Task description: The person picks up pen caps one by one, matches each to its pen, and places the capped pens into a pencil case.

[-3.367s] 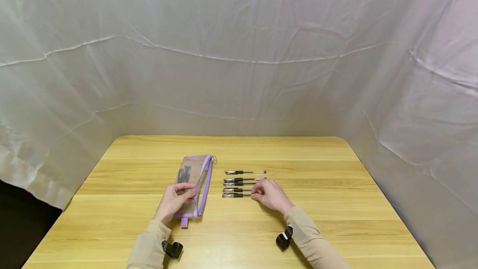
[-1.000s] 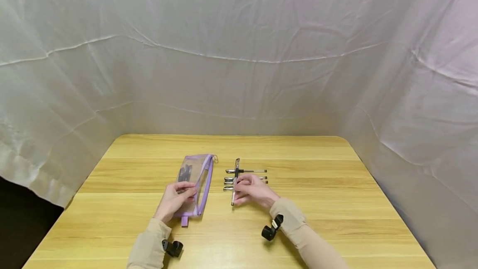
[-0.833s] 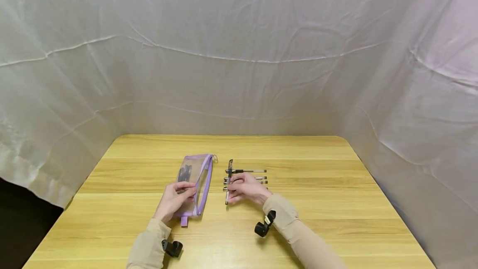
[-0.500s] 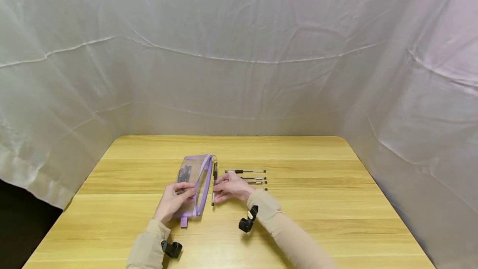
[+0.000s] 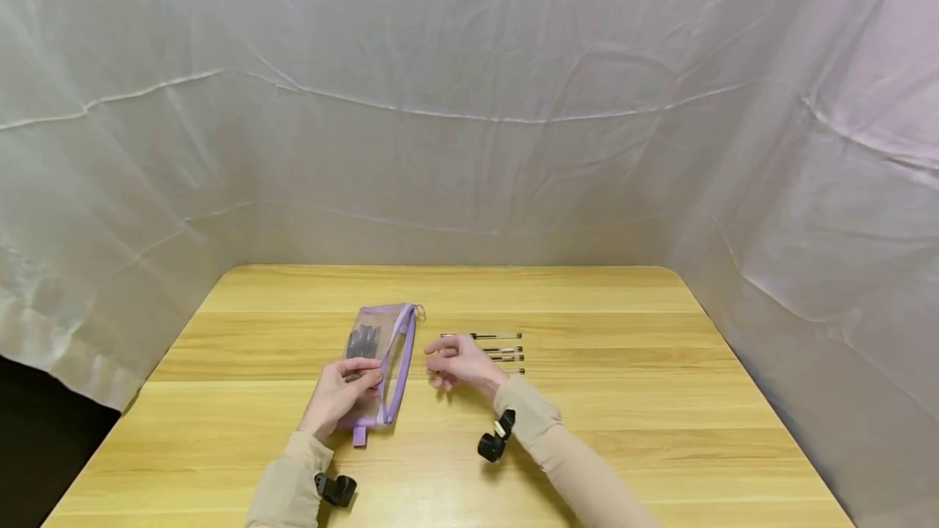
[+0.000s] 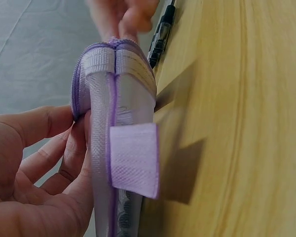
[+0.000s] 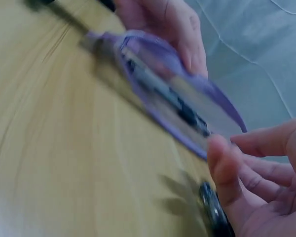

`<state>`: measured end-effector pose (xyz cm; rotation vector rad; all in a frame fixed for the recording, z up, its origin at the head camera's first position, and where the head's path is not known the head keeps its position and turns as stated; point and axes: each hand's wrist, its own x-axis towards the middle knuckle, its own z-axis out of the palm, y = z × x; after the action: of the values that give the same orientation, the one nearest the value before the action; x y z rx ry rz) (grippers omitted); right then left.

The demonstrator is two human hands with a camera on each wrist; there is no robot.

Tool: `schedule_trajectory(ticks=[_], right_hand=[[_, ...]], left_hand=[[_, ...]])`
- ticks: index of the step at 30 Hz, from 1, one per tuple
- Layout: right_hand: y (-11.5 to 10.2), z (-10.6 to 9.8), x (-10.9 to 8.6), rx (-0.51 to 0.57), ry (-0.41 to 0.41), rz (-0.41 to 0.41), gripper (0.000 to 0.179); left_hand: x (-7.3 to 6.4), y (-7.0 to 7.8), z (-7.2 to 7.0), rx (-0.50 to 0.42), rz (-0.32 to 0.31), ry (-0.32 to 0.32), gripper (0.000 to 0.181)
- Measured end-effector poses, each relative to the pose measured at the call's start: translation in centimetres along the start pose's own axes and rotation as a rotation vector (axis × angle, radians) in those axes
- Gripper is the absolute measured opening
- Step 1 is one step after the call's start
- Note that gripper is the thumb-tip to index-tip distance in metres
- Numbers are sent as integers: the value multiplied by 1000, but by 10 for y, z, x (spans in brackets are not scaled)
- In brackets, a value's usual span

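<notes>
A mesh zip pouch (image 5: 399, 381) with purple trim lies on the table, its mouth facing right and gaping. My left hand (image 5: 337, 393) pinches the upper edge of that mouth between thumb and fingers. Dark pens (image 5: 363, 341) show through the mesh, and a pen (image 7: 163, 89) is visible inside the opening in the right wrist view. My right hand (image 5: 464, 365) hovers just right of the mouth, fingers loosely bent, nothing in them. Below and beyond it several black gel pens (image 5: 508, 349) lie in a row, their left parts partly hidden by the hand.
The wooden table (image 5: 623, 430) has grey cloth (image 5: 469, 186) hanging behind and at both sides. A small ring (image 5: 421, 313) sits at the pouch's far corner, and a purple tab (image 6: 134, 160) sticks out at the near end. Each wrist carries a black camera (image 5: 493, 446).
My right hand picked up the nearest pen, turned it, carried it left to the pouch and let it go inside. The hand has since drawn slightly back. My left hand stays put.
</notes>
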<state>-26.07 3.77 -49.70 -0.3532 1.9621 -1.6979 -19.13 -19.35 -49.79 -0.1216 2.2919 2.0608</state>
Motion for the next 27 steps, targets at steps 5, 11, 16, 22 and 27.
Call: schedule_trajectory(ticks=[5, 11, 16, 22, 27], right_hand=[[10, -28, -22, -307, 85, -139, 22], [22, -61, -41, -547, 158, -217, 18], [26, -77, -47, -638, 188, -220, 14], [27, -85, -50, -749, 210, -254, 9], [30, -88, -48, -789, 221, -255, 7]], left_hand=[[-1, 0, 0, -7, -10, -6, 32], [0, 0, 0, -12, -13, -12, 32], [1, -1, 1, 2, -13, -7, 31], [1, -1, 1, 17, -14, -4, 30], [0, -1, 1, 26, -7, -8, 29]])
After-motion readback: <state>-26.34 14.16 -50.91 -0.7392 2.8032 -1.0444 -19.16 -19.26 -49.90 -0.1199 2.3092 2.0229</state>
